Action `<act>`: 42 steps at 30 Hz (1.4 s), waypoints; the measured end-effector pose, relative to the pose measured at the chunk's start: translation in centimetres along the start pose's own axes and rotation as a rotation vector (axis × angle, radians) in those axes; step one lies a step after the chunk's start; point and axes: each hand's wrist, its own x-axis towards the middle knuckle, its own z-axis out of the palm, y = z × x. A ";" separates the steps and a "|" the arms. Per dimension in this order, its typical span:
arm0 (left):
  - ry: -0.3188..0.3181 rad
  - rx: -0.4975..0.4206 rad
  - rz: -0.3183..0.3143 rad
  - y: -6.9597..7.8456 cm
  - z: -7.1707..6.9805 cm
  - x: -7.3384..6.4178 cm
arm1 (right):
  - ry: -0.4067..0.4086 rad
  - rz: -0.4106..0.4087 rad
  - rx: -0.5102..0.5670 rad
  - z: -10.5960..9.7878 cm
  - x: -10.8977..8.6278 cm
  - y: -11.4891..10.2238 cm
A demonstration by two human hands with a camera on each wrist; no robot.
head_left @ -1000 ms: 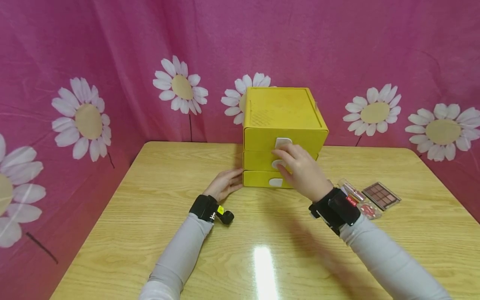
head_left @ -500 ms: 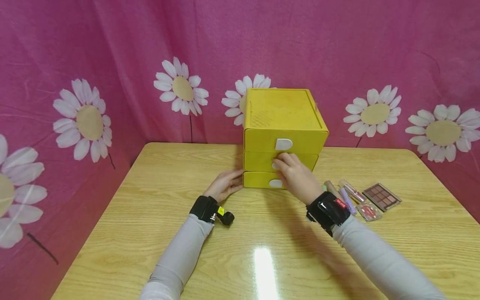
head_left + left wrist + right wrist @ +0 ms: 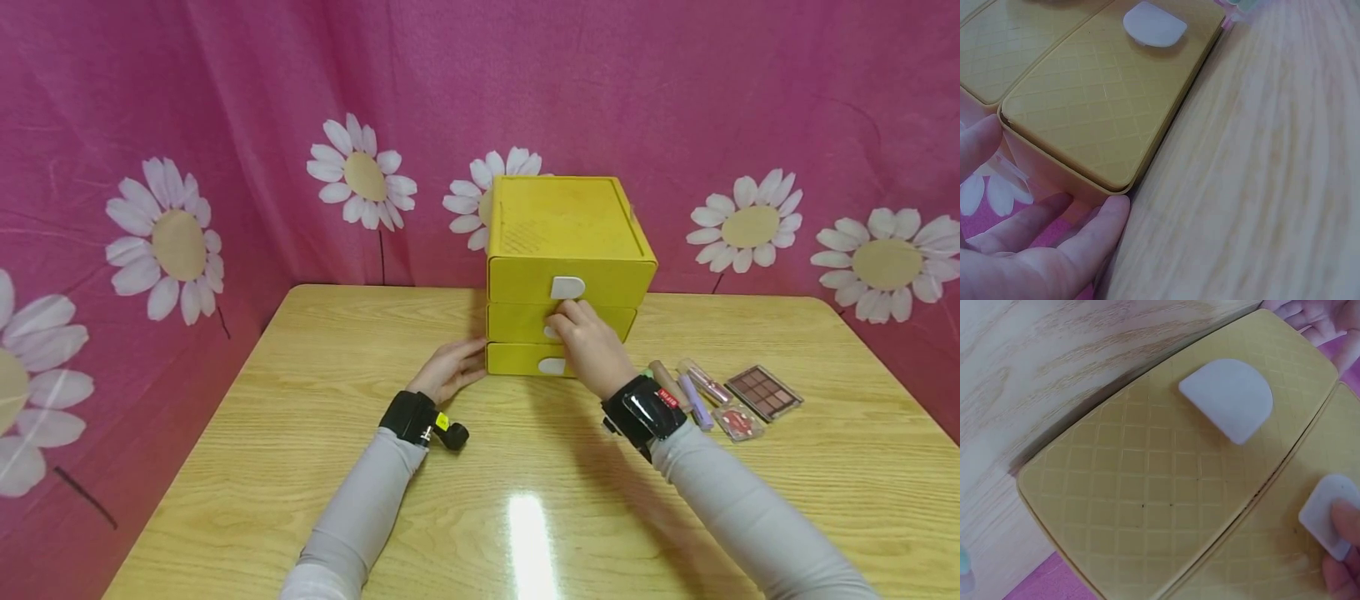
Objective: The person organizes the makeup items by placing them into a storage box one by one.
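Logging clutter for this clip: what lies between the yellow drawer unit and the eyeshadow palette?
In the head view: a brown tube, a purple tube and a clear pinkish tube, plus a small visible bit of something green.

The left arm (image 3: 341, 525) and right arm (image 3: 772, 517), in grey sleeves (image 3: 367, 479), stretch toward the far edge of the table (image 3: 442, 533). The left hand (image 3: 448, 368) extends its fingers; the right hand (image 3: 596, 346) curls into a pinch. Both wear black wristbands (image 3: 407, 415).

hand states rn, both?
Left hand: open, touching the side of the yellow drawer box.
Right hand: closed, pinching the middle white handle.
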 end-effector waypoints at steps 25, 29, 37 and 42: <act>-0.005 -0.012 0.012 -0.1 0.1 0.0 | -0.053 0.051 0.031 -1.3 -0.8 -1.5; 0.001 0.001 0.013 -0.2 0.0 0.1 | -0.073 0.052 0.026 -1.8 -1.1 -2.1; -0.015 0.011 0.006 -0.2 -0.1 0.0 | -0.073 0.045 0.019 -2.6 -1.7 -3.2; -0.023 0.025 0.010 -0.2 -0.2 0.1 | -0.093 0.058 0.028 -3.1 -2.0 -3.8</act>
